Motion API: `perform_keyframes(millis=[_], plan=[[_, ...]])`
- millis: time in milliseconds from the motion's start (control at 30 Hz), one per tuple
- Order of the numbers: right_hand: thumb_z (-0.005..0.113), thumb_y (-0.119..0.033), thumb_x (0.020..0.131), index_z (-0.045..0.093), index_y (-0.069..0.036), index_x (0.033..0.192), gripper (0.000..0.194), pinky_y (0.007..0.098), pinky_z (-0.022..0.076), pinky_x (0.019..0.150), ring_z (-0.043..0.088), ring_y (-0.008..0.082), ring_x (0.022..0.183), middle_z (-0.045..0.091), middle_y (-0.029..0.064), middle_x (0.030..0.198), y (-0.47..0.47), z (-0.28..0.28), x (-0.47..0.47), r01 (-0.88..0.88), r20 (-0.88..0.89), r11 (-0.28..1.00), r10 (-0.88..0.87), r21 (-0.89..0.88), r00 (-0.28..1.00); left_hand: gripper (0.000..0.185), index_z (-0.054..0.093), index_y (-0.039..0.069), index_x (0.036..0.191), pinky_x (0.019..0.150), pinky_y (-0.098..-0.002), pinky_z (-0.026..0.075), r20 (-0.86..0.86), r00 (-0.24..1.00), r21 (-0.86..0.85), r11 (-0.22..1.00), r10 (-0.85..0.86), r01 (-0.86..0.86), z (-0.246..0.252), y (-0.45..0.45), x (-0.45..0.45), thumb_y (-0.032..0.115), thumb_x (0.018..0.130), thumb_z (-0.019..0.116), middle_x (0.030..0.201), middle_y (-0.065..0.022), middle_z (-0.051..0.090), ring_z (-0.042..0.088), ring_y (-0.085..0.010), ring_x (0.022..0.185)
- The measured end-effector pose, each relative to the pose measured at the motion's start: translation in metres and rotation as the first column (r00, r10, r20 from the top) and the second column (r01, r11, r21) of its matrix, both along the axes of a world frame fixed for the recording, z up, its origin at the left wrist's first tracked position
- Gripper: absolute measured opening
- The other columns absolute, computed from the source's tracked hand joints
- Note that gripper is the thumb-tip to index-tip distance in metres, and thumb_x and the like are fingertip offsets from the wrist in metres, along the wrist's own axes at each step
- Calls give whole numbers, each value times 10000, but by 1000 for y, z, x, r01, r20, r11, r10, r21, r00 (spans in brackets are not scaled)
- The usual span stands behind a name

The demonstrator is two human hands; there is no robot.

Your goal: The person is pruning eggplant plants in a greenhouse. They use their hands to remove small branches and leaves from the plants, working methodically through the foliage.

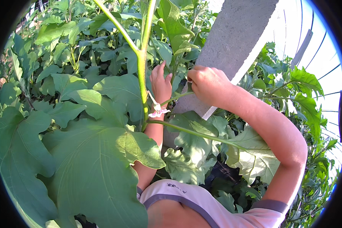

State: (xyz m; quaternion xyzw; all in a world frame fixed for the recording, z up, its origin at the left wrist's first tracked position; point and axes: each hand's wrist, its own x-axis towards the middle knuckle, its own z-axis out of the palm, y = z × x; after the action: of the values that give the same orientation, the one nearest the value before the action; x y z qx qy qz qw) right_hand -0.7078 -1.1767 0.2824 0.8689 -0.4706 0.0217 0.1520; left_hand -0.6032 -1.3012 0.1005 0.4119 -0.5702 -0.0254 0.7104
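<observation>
A thick green eggplant stem (142, 77) rises in front of me and forks near the top. A pale pink-and-purple flower (158, 111) hangs from it, over my left forearm. My left hand (161, 82) is behind and right of this stem, fingers raised and apart, beside a thin leafy shoot (174, 67). To its right, my right hand (207, 84) is curled in front of the concrete post. A thin leaf stalk (177, 97) runs up to its underside. The fingertips are partly hidden, so whether they grip a stalk cannot be told.
A grey concrete post (230, 40) slants across the upper right, directly behind my right hand. Large eggplant leaves (99, 162) cover the lower left. A long leaf stalk (193, 132) crosses below my hands. More plants (54, 42) stand behind, under arched greenhouse ribs (319, 51).
</observation>
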Motion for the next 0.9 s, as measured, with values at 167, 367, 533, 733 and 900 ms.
perform_keyframes(millis=[167, 367, 533, 733, 900], plan=[[497, -103, 840, 651, -67, 942, 188, 480, 503, 741, 629, 402, 836, 663, 190, 847, 19, -25, -5, 80, 42, 904, -107, 419, 993, 366, 608, 80, 1202, 713, -398, 482, 284, 924, 407, 905, -255, 124, 20, -11, 14, 117, 839, 635, 860, -170, 681, 644, -326, 804], [533, -60, 793, 663, -70, 1004, 247, 463, 514, 783, 641, 359, 947, 672, 165, 946, 18, -54, 7, 114, -148, 749, -21, 653, 989, 162, 671, 5, 970, 642, -340, 513, 96, 927, 388, 871, -364, 302, 18, -10, 13, 32, 820, 618, 834, -158, 699, 688, -242, 703], [548, -88, 831, 569, 30, 1128, 320, 432, 510, 780, 647, 341, 870, 645, 207, 971, -44, -85, 10, 8, 456, 981, -96, 192, 885, 117, 646, -12, 890, 577, -289, 509, -70, 987, -29, 989, -146, 144, -26, -17, 2, -31, 860, 535, 767, -137, 694, 673, -174, 656], [526, 3, 822, 542, 44, 1120, 301, 352, 520, 762, 649, 280, 850, 625, 176, 980, -98, -97, 30, -18, 873, 999, -14, 27, 488, 136, 518, -12, 1015, 667, -268, 504, -589, 685, -80, 875, -429, 478, -36, -20, -7, 108, 951, 524, 837, -47, 610, 575, -104, 734], [569, 17, 788, 590, -4, 1059, 272, 423, 504, 729, 605, 374, 829, 563, 189, 941, -99, -94, 41, -91, 677, 979, 192, -182, 711, 389, 377, 5, 1142, 774, -294, 491, -687, 344, -284, 672, -640, 684, -31, -24, 11, 338, 982, 500, 1109, -119, 571, 554, -129, 923]])
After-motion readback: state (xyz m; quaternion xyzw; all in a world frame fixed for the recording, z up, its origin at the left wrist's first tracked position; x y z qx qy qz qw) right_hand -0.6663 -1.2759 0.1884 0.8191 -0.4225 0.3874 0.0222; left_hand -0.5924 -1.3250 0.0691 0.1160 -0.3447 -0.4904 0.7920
